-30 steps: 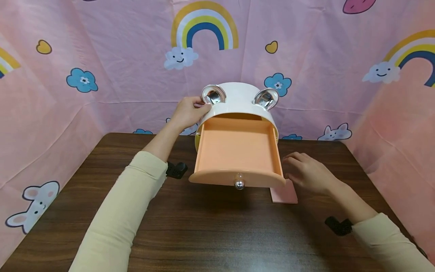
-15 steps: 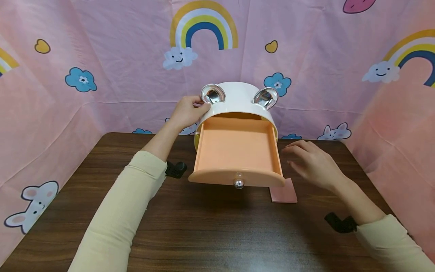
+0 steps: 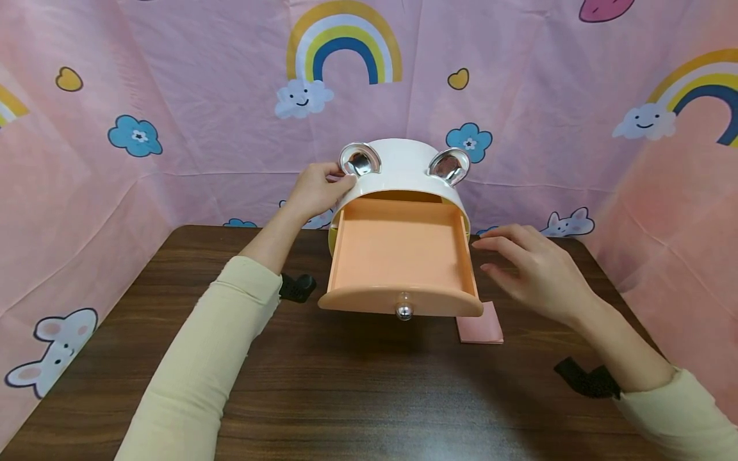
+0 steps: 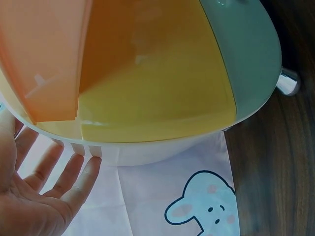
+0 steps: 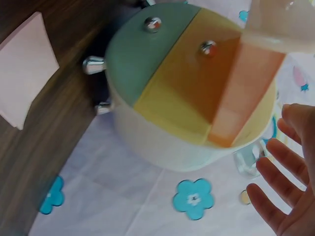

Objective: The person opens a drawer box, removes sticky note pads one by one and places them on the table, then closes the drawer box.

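Note:
A rounded white drawer box (image 3: 403, 153) with silver ears stands at the back of the table. Its orange top drawer (image 3: 403, 256) is pulled far out and holds nothing; a silver knob (image 3: 404, 312) is on its front. The yellow drawer (image 5: 172, 93) and green drawer (image 5: 142, 54) below it are closed. My left hand (image 3: 316, 192) rests on the box's left side by the ear, its fingertips against the white shell in the left wrist view. My right hand (image 3: 536, 272) is in the air right of the orange drawer, fingers spread and holding nothing.
A pink square of paper (image 3: 480, 323) lies on the dark wood table (image 3: 346, 397), partly under the orange drawer's right corner. A pink patterned cloth (image 3: 230, 96) hangs behind and at both sides. Short silver feet (image 5: 93, 64) hold the box off the table.
My right hand has risen from beside the pink paper and drawer corner, and its fingers have spread. The left hand and the orange drawer stay where they were.

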`<state>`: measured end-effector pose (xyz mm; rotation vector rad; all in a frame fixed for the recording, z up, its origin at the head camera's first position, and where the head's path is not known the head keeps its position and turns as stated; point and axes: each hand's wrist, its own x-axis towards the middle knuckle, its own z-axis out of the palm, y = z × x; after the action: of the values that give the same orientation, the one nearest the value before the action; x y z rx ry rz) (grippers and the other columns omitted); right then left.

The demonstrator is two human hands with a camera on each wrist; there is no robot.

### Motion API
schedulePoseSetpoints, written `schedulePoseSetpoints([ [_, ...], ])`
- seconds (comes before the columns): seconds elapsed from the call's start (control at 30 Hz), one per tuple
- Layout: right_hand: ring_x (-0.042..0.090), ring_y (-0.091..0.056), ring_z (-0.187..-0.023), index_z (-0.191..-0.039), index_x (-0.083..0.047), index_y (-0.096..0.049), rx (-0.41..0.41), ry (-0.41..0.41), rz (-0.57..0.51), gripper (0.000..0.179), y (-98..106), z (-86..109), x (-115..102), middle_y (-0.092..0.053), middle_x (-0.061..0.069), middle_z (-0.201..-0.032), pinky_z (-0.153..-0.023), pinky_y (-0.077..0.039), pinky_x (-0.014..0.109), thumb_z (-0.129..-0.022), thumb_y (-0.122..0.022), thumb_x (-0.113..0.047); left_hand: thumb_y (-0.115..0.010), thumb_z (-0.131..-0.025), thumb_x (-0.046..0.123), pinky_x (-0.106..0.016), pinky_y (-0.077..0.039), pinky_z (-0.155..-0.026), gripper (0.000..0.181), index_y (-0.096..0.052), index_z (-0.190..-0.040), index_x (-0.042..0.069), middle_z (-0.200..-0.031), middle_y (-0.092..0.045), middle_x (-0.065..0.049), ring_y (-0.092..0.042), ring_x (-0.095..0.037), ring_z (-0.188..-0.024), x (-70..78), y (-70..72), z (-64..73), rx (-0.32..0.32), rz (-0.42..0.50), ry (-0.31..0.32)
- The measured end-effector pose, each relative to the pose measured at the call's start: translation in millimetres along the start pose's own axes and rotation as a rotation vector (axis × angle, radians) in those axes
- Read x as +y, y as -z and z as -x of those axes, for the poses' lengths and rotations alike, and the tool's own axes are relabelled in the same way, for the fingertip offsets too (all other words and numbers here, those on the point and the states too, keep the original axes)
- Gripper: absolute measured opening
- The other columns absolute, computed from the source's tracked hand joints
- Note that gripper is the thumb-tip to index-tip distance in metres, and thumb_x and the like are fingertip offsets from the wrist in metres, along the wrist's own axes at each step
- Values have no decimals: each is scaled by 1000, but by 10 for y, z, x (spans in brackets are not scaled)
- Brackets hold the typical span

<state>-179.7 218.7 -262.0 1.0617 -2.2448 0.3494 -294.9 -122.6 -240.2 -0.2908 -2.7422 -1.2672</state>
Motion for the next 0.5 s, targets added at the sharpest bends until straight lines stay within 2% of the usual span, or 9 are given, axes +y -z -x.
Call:
schedulePoseSetpoints([
  [0.1, 21, -57, -92, -108, -15, -66, 10, 19, -6, 33, 38, -47, -86, -61, 3, -105, -64, -48, 37, -76, -69, -17, -54, -91, 31, -38, -48, -86, 30, -65, -106, 8, -116, -62, -10, -56, -23, -110, 2, -2, 1, 2, 4, -2],
  [0.17, 21, -57, -91, -108, -14, -66, 24, 32, -5, 28, 60, -77, -149, -61, 3, -104, -65, -48, 37, -82, -65, -26, -54, -90, 31, -38, -48, -87, 30, -65, -105, 7, -116, -62, -11, -56, -24, -110, 5, -3, 4, 1, 9, -2],
  [0.27, 21, -57, -89, -105, -11, -67, 53, 68, -8, 29, 88, -129, -249, -61, 4, -101, -65, -48, 35, -90, -53, -32, -54, -90, 31, -38, -49, -86, 31, -65, -106, 7, -116, -62, -11, -56, -24, -111, 14, -2, 12, 1, 9, -2],
  [0.37, 21, -57, -85, -101, -10, -68, 99, 125, -7, 32, 100, -190, -355, -62, 4, -98, -63, -48, 32, -92, -47, -33, -54, -90, 30, -38, -49, -85, 31, -65, -106, 7, -116, -62, -11, -56, -24, -111, 21, 0, 16, 2, 6, -1],
  [0.5, 21, -59, -84, -99, -9, -68, 125, 195, -1, 29, 109, -262, -500, -63, 4, -97, -66, -48, 31, -92, -47, -28, -54, -90, 30, -37, -49, -84, 30, -65, -106, 7, -115, -62, -10, -56, -23, -110, 18, 1, 12, 4, 0, -1],
])
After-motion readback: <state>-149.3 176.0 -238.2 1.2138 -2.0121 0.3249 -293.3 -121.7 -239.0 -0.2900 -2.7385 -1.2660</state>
